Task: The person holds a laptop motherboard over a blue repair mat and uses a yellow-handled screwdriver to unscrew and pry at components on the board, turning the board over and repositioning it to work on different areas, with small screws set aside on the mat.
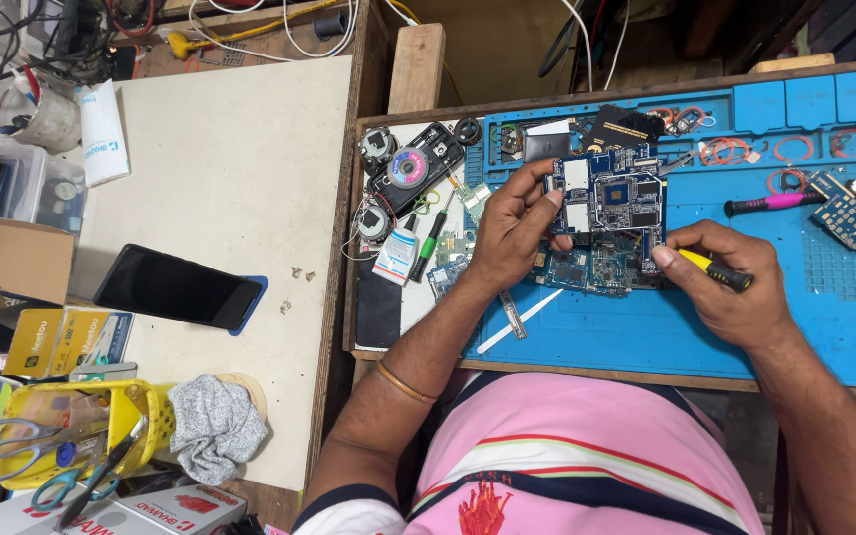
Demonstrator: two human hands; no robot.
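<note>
left hand fingers pinching blue rectangular circuit board | right hand fingers gripping yellow-handled screwdriver | risk: tip slipping, gouging components; board tilting off blue mat

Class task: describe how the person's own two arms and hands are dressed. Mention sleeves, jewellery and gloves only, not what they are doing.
Both hands are bare, with no gloves: the left hand and the right hand. A thin gold-coloured bangle circles the left forearm. The forearms are uncovered; a short sleeve, white with a dark band at its edge, shows on the left upper arm. No watch or rings are visible.
</note>
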